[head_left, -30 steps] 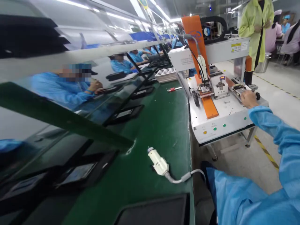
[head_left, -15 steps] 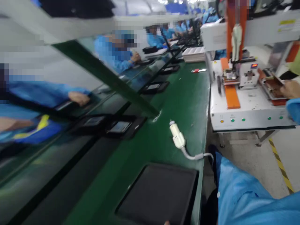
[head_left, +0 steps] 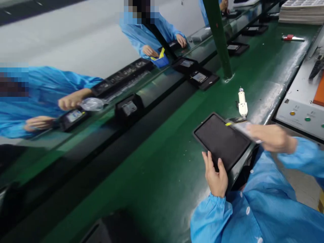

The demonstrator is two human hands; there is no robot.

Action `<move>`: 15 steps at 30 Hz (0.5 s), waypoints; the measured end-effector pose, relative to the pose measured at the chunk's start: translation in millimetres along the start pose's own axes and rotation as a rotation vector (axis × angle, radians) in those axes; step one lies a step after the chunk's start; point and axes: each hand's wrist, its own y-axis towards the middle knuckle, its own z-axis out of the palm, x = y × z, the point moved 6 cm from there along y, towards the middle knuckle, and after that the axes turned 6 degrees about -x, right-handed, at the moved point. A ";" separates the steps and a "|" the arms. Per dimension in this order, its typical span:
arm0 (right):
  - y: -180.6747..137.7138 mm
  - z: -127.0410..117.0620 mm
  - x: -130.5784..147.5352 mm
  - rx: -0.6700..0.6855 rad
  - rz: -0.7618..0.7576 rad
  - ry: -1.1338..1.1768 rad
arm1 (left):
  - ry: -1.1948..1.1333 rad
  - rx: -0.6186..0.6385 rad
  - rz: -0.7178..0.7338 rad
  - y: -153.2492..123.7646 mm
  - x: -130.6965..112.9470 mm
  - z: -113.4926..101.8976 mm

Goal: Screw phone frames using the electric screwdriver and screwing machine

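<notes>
- The left hand is resting wide, thumb and fingers apart, at the near side of the black tray; maybe it is steadying the tray (I cannot tell how hard it is pressing).
- The right hand is holding a thin pale thing with a yellow bit at its front. The fingers are closing narrow around the other end. It is all looking blurry, so I cannot tell what the pale thing is, or if it is touching the tray.
- The tray is lying on the green bench, close to the edge and right in front of the person. Perhaps it is sitting there so both hands can reach it.
- The white tool is lying just past the tray. Its tip is pointing away, likely so a hand can grab the fat end.
- The machine is standing beside the bench, its buttons facing out, probably for easy pushing.
- A green post is rising from the bench, and black cases are lying along the far side, maybe leaving the near part free for work.
- Across from the person, a co-worker's hands are holding a small case beside a clear bag.
- Farther off, a red-handled tool is lying near a white stack.
</notes>
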 end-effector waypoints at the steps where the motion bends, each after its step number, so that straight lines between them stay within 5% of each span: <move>1: 13.8 18.3 10.5 -0.004 -0.091 0.006 | 0.011 0.004 0.027 0.9 0.6 -0.4; 5: 54.2 84.6 35.4 0.196 -0.267 -0.072 | 0.043 0.041 0.062 5.6 7.0 0.9; 8: 68.4 93.7 26.5 0.463 -0.196 -0.050 | 0.086 0.061 0.067 5.2 9.4 1.8; 12: 133.2 72.9 -35.0 0.460 0.024 -0.122 | 0.173 0.085 0.099 0.3 5.2 3.1; 15: 210.2 87.8 -104.0 0.415 0.253 -0.319 | 0.201 0.064 0.119 -2.6 1.1 2.0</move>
